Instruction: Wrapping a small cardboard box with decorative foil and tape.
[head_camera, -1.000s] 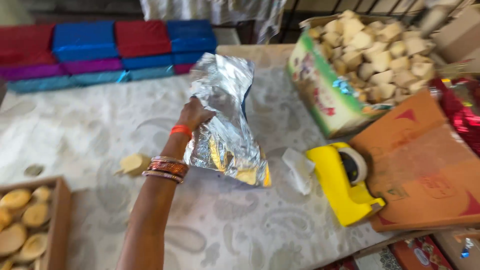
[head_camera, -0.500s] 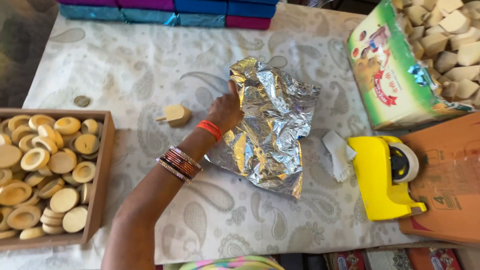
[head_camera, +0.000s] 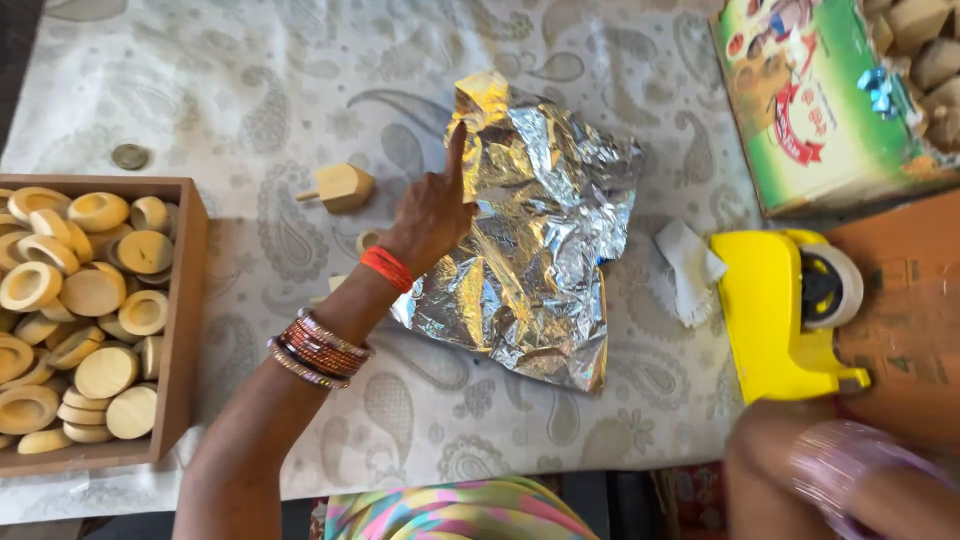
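Note:
A crumpled sheet of silver foil (head_camera: 540, 260) lies flat on the patterned cloth, one corner folded up at the top. My left hand (head_camera: 430, 215) is at its left edge, index finger stretched up along the foil and the other fingers curled against the edge. The wrist wears a red thread and several bangles. My right hand (head_camera: 850, 480) is a blur at the bottom right, just below a yellow tape dispenser (head_camera: 770, 310); its fingers cannot be made out.
A wooden tray (head_camera: 185, 300) full of round wooden rings (head_camera: 90, 290) stands at the left. A small wooden spinning top (head_camera: 343, 187) lies left of my hand. There is a white paper scrap (head_camera: 690, 265), a green box (head_camera: 810, 110) of wooden blocks and brown cardboard (head_camera: 900, 300) at the right.
The foil, held up off the cloth a second ago, now lies spread flat. My left hand has slid to its left edge with the index finger out. My right arm has come into view.

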